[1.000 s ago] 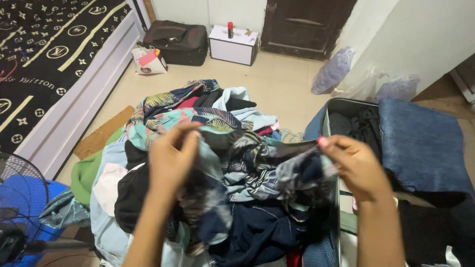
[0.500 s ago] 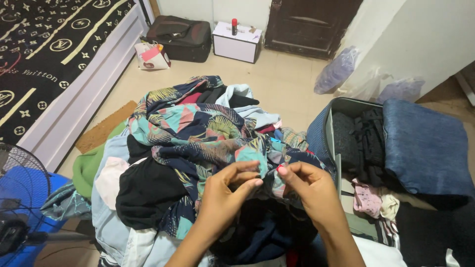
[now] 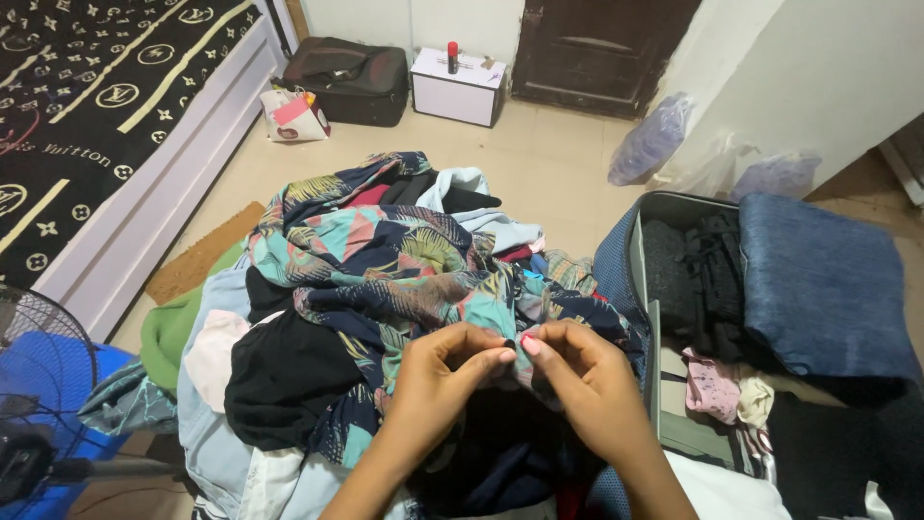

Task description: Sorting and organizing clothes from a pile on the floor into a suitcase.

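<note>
2 hands, meeting at the middle of the frame: left hand (image 3: 438,380) and right hand (image 3: 577,380), fingertips nearly touching, each pinching a fold of the leaf-print garment (image 3: 385,260), dark blue with teal, pink and yellow. Spread over the top of the clothes pile (image 3: 260,385), in front of and just left of the open suitcase (image 3: 640,260); lower edge lost under both hands, so shape and kind of garment hard to make out. Both forearms cut off by the bottom edge. 1 suitcase lid, blue (image 3: 823,279), lying open to the right, dark clothes packed in the shell beside it, the near end cut off below. 1 fan (image 3: 38,385), only partly in frame at lower left. 1 bed (image 3: 96,106) along the left, cropped by the frame edge. By the far wall, 1 dark bag (image 3: 346,77), 1 white box (image 3: 457,85) with 1 red bottle (image 3: 451,56) on top. 2 plastic bags (image 3: 650,135) against the right wall, contents unreadable.
</note>
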